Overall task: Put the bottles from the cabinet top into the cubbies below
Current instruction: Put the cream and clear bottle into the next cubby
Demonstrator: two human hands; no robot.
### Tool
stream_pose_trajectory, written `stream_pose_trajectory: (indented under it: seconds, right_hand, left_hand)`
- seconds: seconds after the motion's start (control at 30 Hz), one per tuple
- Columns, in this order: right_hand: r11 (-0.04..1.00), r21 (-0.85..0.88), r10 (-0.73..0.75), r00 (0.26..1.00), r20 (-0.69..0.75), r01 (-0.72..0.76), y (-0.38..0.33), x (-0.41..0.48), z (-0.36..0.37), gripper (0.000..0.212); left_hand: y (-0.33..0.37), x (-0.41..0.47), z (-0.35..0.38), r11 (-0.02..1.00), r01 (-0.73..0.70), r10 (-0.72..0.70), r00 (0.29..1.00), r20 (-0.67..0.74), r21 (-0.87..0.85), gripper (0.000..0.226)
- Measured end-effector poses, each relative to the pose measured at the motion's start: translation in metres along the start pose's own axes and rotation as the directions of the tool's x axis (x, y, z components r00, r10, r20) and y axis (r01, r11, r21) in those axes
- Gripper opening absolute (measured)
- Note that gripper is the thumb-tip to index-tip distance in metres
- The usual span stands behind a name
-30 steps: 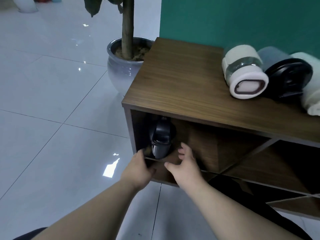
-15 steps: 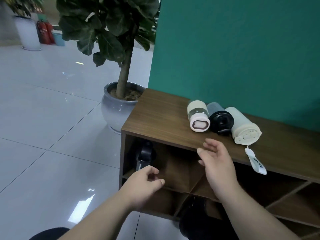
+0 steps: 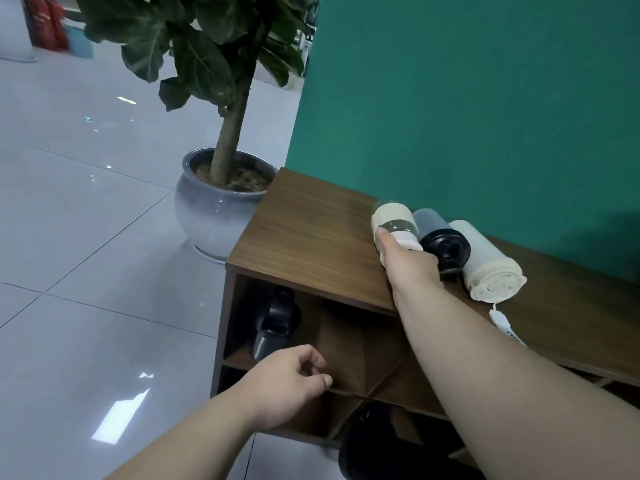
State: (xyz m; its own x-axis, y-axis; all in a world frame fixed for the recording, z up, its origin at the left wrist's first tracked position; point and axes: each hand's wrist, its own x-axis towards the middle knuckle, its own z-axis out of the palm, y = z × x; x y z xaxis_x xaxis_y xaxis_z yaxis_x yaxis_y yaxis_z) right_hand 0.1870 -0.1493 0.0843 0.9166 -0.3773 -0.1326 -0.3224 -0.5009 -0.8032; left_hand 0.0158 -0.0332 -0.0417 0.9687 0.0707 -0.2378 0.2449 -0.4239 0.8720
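Three bottles lie side by side on the wooden cabinet top (image 3: 311, 233): a cream bottle with a clear band (image 3: 391, 220), a grey bottle with a black lid (image 3: 443, 240), and a cream-white bottle with a strap (image 3: 485, 268). My right hand (image 3: 408, 265) reaches over the top and wraps around the lid end of the cream banded bottle. A dark bottle (image 3: 277, 320) stands in the upper-left cubby. My left hand (image 3: 291, 379) hangs loosely curled in front of that cubby's shelf edge, holding nothing.
A large plant in a grey ceramic pot (image 3: 214, 213) stands on the tiled floor just left of the cabinet. A green wall (image 3: 450, 98) backs the cabinet. A black round object (image 3: 370, 441) sits low in a diagonal cubby.
My right hand rose from in front of the cubbies to the cabinet top and closed around the cream banded bottle. My left hand drew back from the dark bottle. The view lifted.
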Motion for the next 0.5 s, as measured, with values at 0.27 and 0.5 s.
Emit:
stream_pose_trajectory:
  seconds: [0.27,0.5]
  right_hand:
    - [0.994,-0.025,-0.111,0.992,-0.062,0.11,0.014,-0.003,0.007,0.084]
    - [0.86,0.224,-0.472,0.882,0.011,0.458,0.019,-0.049,-0.052,0.04]
  left_hand:
    - [-0.004,0.014,-0.006,1.0,-0.009,0.01,1.0,0.009,-0.025,0.019]
    - [-0.006,0.008,-0.002,0.999,0.031,-0.031,0.999,0.014,-0.031,0.021]
